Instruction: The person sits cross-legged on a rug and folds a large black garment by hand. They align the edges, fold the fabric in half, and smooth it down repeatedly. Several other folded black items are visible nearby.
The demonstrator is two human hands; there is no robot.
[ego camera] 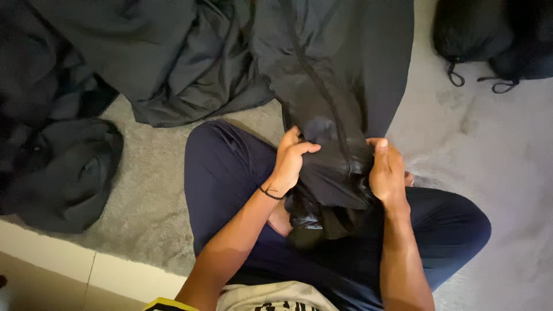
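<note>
A dark grey garment (334, 75) with a long seam runs from the top of the head view down into my lap. My left hand (290, 158) grips its bunched lower part from the left, fingers curled over the cloth. On the right side of the same bunch, my right hand (387, 171) clamps down with the thumb on top. A thin black band circles my left wrist. I sit cross-legged in dark blue trousers (230, 173) on a grey carpet (489, 173).
More dark cloth (167, 57) lies heaped at the top left, and a crumpled dark piece (63, 173) sits at the left. A black drawstring bag (489, 34) rests at the top right. A pale tiled floor edge (69, 270) borders the carpet at the lower left.
</note>
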